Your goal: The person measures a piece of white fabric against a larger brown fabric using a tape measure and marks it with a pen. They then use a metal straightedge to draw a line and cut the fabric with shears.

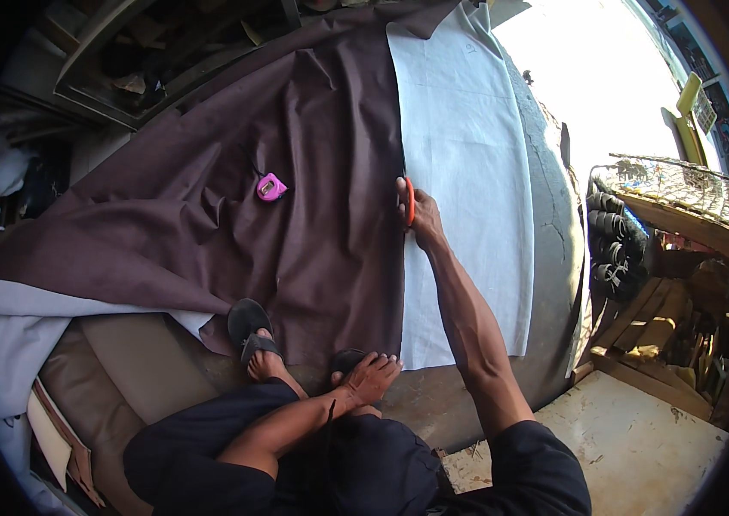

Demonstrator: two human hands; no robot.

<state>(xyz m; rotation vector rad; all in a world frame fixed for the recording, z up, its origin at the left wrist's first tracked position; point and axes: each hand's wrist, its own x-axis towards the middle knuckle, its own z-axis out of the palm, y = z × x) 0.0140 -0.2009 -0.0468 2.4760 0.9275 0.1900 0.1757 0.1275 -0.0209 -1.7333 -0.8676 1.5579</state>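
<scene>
A wide sheet of dark brown leather-like material lies spread out and wrinkled in front of me. Along its right edge runs a long pale grey-blue strip. My right hand is closed around scissors with an orange handle, whose dark blades point away from me along the line between brown and pale. My left hand lies at the sheet's near edge, fingers stretched out over its corner beside my sandalled foot. A pink tape measure rests on the brown sheet, left of the scissors.
My other sandal stands on the sheet's near edge. At left, a brown padded piece lies under the folded pale underside. Wood pieces and a wire basket stand at right. A dark-framed cabinet is at the far left.
</scene>
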